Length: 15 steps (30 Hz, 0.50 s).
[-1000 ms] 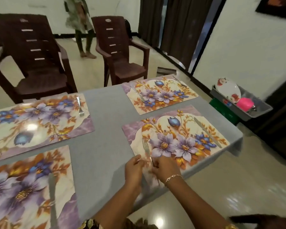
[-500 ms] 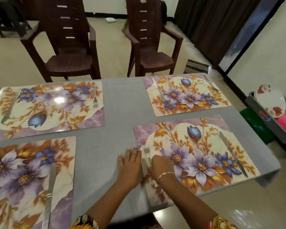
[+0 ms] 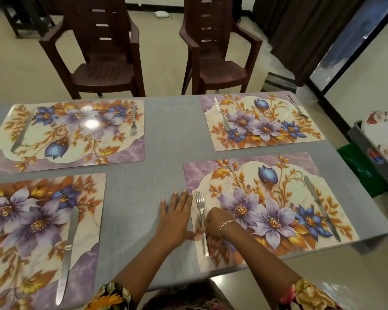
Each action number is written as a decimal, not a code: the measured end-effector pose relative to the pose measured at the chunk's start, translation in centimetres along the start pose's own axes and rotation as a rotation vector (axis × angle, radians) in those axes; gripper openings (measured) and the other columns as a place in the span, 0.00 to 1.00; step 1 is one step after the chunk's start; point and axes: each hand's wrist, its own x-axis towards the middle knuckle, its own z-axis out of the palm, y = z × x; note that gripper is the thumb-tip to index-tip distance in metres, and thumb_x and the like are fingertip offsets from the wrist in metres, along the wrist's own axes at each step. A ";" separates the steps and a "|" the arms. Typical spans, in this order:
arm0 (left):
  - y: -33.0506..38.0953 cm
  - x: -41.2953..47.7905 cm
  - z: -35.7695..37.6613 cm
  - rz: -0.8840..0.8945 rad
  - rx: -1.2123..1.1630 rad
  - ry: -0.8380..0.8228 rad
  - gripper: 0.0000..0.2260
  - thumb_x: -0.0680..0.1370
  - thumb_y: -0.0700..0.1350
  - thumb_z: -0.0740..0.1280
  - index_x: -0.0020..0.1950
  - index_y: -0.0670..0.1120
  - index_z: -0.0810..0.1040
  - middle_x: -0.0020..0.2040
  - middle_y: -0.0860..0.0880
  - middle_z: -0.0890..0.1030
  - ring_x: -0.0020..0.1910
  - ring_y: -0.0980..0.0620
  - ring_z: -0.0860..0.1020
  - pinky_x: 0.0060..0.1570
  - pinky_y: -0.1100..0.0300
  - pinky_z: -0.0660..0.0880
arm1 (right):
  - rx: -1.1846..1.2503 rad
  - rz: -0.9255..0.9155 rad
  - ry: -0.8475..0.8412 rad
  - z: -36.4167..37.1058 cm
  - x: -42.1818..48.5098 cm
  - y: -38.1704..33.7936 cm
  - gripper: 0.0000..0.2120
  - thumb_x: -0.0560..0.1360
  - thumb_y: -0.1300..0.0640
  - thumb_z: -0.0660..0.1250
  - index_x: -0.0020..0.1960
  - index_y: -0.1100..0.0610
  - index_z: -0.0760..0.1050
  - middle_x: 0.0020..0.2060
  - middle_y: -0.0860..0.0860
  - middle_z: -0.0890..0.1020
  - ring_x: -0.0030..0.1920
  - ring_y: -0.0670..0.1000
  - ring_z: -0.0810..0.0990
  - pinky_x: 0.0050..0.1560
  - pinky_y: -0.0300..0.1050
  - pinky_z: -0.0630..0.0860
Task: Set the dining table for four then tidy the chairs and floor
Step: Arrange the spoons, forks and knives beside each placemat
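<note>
We see a table [image 3: 166, 142] under a grey, coarsely woven cloth, carrying four glossy rectangular placemats printed with purple and blue flowers and orange leaves.

The near-left placemat [image 3: 20, 220] is cut off by the frame's left and bottom edges; a flat steel near-left knife [image 3: 67, 253] lies along it. The far-left placemat [image 3: 72, 135] holds a far-left knife [image 3: 23, 130], partly washed out by glare, and a far-left fork [image 3: 133, 123].

Our left hand [image 3: 175, 218] lies flat on the cloth with its fingers straight, holding nothing, just beside the near-right placemat [image 3: 267, 209]. The fork [image 3: 201, 209] lies along that mat's left side, tines pointing away. Our right hand [image 3: 215, 224] curls over its handle and grips it, hiding the middle of the handle. A near-right knife [image 3: 321, 206] lies on the mat's right side.

The far-right placemat [image 3: 262, 121] bears a far-right knife [image 3: 221, 117] and a far-right fork [image 3: 298, 107].

We count four knives and three forks. Beyond stand two brown moulded plastic chairs [image 3: 103, 52]. At the right edge, patterned plates [image 3: 375, 119] are cut off.
</note>
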 end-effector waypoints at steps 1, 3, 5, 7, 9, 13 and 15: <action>0.0 0.0 0.0 0.000 0.004 0.003 0.47 0.73 0.60 0.66 0.77 0.47 0.36 0.77 0.48 0.37 0.76 0.46 0.36 0.72 0.45 0.37 | -0.004 -0.019 -0.011 0.0 -0.1 0.1 0.13 0.78 0.56 0.61 0.56 0.64 0.76 0.52 0.58 0.80 0.49 0.55 0.78 0.42 0.39 0.71; 0.1 -0.1 0.2 0.004 0.001 0.014 0.47 0.73 0.60 0.67 0.76 0.47 0.36 0.77 0.48 0.37 0.76 0.46 0.36 0.72 0.46 0.37 | -0.016 -0.064 -0.025 0.0 -0.4 0.2 0.15 0.79 0.59 0.58 0.62 0.64 0.73 0.60 0.59 0.77 0.59 0.57 0.76 0.55 0.44 0.71; 0.1 -0.1 0.5 0.002 -0.013 0.017 0.48 0.72 0.59 0.67 0.76 0.47 0.36 0.77 0.48 0.36 0.76 0.46 0.36 0.72 0.47 0.37 | -0.042 -0.111 -0.039 0.1 -0.4 0.5 0.16 0.79 0.59 0.58 0.63 0.65 0.72 0.61 0.60 0.76 0.61 0.58 0.75 0.58 0.45 0.70; 0.2 -0.2 0.8 -0.011 -0.048 0.032 0.48 0.72 0.60 0.67 0.76 0.47 0.36 0.77 0.48 0.37 0.76 0.47 0.36 0.73 0.48 0.38 | -0.047 -0.116 -0.044 0.3 -0.2 0.9 0.17 0.79 0.57 0.59 0.64 0.65 0.71 0.61 0.61 0.76 0.61 0.58 0.75 0.58 0.45 0.71; 0.6 -0.4 1.0 -0.036 -0.098 0.098 0.45 0.74 0.60 0.65 0.77 0.48 0.38 0.78 0.49 0.40 0.76 0.48 0.39 0.73 0.50 0.40 | -0.034 -0.104 -0.018 0.4 -0.3 1.7 0.17 0.78 0.55 0.61 0.63 0.63 0.72 0.59 0.60 0.77 0.60 0.59 0.76 0.57 0.46 0.72; 2.8 -0.8 0.9 -0.062 -0.247 0.316 0.37 0.73 0.65 0.55 0.76 0.44 0.56 0.76 0.45 0.57 0.76 0.46 0.55 0.73 0.49 0.50 | 0.056 -0.155 0.041 0.5 -0.5 5.1 0.11 0.77 0.59 0.60 0.38 0.60 0.75 0.50 0.61 0.82 0.50 0.59 0.80 0.46 0.43 0.74; 5.0 -0.7 1.0 -0.047 -0.294 0.408 0.35 0.72 0.62 0.50 0.70 0.40 0.69 0.69 0.40 0.70 0.69 0.39 0.68 0.68 0.44 0.61 | 0.108 -0.200 0.093 0.3 -1.4 7.6 0.12 0.77 0.58 0.58 0.39 0.62 0.75 0.48 0.61 0.81 0.45 0.58 0.78 0.38 0.42 0.69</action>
